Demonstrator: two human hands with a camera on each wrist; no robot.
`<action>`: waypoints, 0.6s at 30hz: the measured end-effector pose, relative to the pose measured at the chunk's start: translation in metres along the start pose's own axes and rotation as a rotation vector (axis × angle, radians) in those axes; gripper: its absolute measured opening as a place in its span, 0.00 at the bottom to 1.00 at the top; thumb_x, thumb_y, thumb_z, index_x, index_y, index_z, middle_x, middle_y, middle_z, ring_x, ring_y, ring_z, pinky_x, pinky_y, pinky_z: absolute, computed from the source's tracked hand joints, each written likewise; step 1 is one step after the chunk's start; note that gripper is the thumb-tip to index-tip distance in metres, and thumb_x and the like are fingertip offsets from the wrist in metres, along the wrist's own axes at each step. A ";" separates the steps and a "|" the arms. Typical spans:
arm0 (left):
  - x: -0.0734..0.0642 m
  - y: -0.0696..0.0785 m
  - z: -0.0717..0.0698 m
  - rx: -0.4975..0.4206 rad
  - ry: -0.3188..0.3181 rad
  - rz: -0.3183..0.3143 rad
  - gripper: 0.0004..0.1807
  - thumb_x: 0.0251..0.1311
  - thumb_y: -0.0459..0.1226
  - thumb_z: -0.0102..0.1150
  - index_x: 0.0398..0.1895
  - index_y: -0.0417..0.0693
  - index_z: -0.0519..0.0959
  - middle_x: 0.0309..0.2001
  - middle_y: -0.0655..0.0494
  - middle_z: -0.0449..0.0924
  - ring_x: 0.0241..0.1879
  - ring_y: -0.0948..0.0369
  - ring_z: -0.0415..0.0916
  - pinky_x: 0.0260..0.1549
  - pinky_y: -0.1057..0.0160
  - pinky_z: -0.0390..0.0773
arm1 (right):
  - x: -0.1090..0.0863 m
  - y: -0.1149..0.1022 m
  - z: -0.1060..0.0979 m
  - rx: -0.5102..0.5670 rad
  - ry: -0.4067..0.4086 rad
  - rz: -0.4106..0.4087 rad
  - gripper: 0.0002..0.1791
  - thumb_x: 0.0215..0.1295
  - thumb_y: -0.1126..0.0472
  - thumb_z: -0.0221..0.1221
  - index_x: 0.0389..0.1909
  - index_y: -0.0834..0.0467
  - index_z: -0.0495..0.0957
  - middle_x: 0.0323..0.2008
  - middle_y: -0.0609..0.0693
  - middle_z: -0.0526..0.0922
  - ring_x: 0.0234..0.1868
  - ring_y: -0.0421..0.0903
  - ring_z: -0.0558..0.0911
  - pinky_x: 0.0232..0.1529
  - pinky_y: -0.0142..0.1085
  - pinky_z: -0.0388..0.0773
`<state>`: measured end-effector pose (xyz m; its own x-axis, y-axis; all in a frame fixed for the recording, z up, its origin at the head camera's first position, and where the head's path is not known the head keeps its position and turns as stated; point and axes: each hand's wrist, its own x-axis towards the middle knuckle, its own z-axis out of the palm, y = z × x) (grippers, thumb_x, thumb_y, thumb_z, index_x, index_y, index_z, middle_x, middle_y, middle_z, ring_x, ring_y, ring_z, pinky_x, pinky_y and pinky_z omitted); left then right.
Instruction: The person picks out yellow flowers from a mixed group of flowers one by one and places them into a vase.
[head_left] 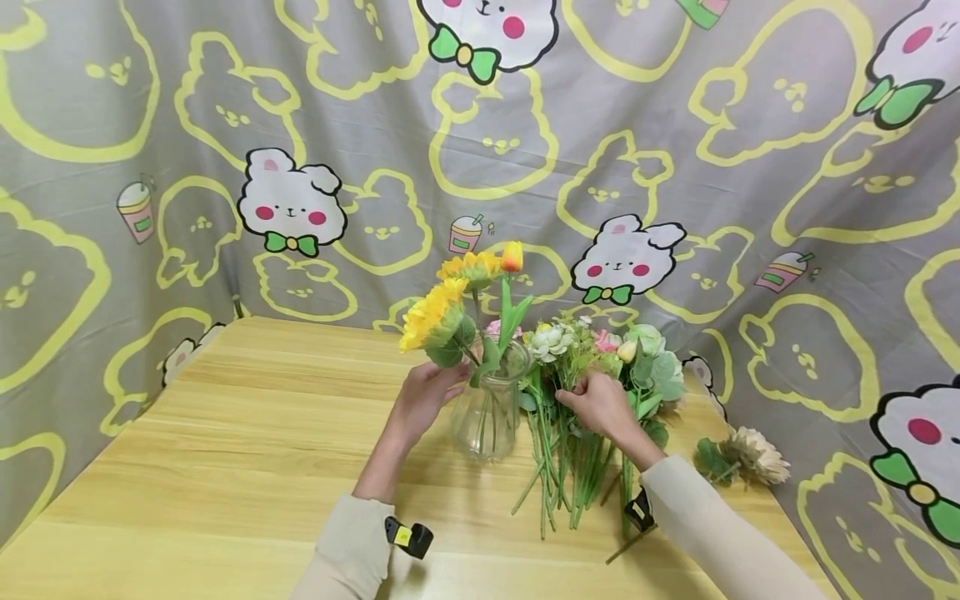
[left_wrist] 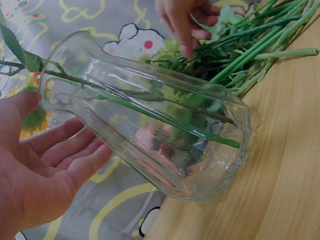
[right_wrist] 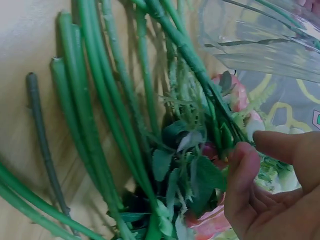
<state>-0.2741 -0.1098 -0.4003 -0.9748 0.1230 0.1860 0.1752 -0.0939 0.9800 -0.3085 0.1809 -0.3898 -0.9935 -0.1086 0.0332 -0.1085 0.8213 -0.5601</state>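
Note:
A clear glass vase stands upright on the table, holding two yellow sunflowers and an orange tulip; their stems show through the glass. Beside its neck, my left hand has its fingers extended; in the left wrist view the palm faces the vase, fingers partly behind it. To the vase's right, my right hand reaches into a pile of artificial flowers. Thumb and curled index finger pinch a green stem near the leaves in the right wrist view.
Many loose green stems point toward the near edge of the wooden table. A pale beige flower lies apart at the right edge. Behind hangs a grey cartoon-printed cloth.

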 end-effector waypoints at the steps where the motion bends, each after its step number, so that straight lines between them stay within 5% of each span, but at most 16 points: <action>1: 0.000 0.000 0.000 -0.002 -0.002 -0.005 0.23 0.74 0.46 0.56 0.63 0.41 0.78 0.63 0.43 0.79 0.65 0.48 0.76 0.65 0.53 0.78 | -0.001 0.002 0.001 -0.007 -0.007 0.009 0.29 0.69 0.50 0.64 0.10 0.52 0.67 0.05 0.44 0.66 0.08 0.49 0.72 0.13 0.34 0.69; 13: -0.002 0.002 0.001 0.005 -0.002 -0.002 0.23 0.74 0.46 0.55 0.63 0.41 0.78 0.63 0.44 0.79 0.65 0.49 0.76 0.66 0.53 0.78 | -0.004 0.007 0.008 0.079 -0.026 0.013 0.23 0.69 0.59 0.63 0.13 0.56 0.70 0.10 0.52 0.77 0.17 0.59 0.83 0.19 0.36 0.82; 18: -0.002 0.002 0.001 -0.002 0.007 -0.007 0.22 0.74 0.45 0.55 0.62 0.40 0.79 0.62 0.43 0.79 0.65 0.49 0.76 0.65 0.53 0.78 | -0.004 0.007 0.007 0.115 -0.019 0.017 0.16 0.70 0.62 0.62 0.22 0.60 0.72 0.14 0.53 0.79 0.16 0.52 0.82 0.23 0.41 0.86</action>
<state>-0.2720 -0.1090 -0.3989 -0.9769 0.1171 0.1788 0.1682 -0.0951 0.9812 -0.3047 0.1830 -0.3994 -0.9943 -0.1067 0.0075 -0.0858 0.7536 -0.6517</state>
